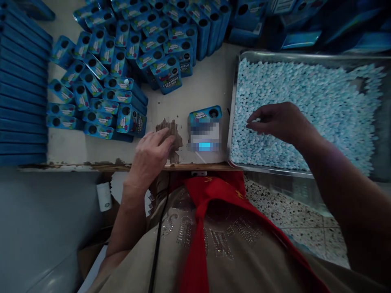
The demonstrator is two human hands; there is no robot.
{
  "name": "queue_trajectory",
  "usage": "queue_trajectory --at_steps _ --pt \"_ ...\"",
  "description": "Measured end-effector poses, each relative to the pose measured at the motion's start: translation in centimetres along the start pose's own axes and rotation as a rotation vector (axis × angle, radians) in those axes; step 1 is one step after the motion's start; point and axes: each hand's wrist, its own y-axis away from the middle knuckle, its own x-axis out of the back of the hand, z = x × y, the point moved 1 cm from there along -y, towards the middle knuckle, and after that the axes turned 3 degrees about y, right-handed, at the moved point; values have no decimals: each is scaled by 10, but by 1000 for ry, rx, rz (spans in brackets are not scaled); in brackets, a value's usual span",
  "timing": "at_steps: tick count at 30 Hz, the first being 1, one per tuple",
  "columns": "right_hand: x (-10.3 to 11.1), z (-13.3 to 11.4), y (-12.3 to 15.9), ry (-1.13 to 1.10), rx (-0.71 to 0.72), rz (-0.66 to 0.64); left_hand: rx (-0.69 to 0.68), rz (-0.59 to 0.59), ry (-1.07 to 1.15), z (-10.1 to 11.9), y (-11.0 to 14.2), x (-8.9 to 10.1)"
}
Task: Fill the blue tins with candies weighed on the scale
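My left hand (152,150) lies on the worktop near its front edge, its fingers loosely stretched over a worn brown patch, with nothing visible under them. My right hand (279,120) is over a metal tray (233,118) full of small pale-blue candies (287,85). Its thumb and fingertips come together in a pinch; whether a candy is between them is too small to see. Between the hands, a blue box (205,113) with a dark round spot sits on or behind a small device (204,145) with a lit blue display, partly blurred out.
Many blue boxes (166,75) marked "Caramelo Macizo" stand grouped at the back and left. A stack of blue pieces (24,97) rises at the far left. More blue packaging (301,38) lies behind the tray. A dark cable (159,236) runs down my front.
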Motion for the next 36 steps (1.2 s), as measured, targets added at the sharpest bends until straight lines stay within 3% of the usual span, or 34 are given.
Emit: queue_trajectory --at_steps 8,12,18,23,26,29,33,36 --pt "4 -81 -12 65 538 15 -37 71 3 -17 -2 -7" --pt "1 -97 -22 160 544 -23 -15 58 16 -27 4 -8" --pt "-1 -97 -24 164 494 -34 13 56 58 -35 9 -12" --pt "2 -87 -22 -146 339 -11 23 24 62 -33 5 -12" --pt "5 -64 -22 -513 152 141 29 39 73 -31 5 -11" --pt "6 -31 -15 -841 -130 295 43 46 86 -29 8 -12" --pt "0 1 2 -1008 -445 189 34 28 53 -24 8 -13" --pt "-5 -1 9 -1048 -465 122 30 18 61 -17 1 -11"
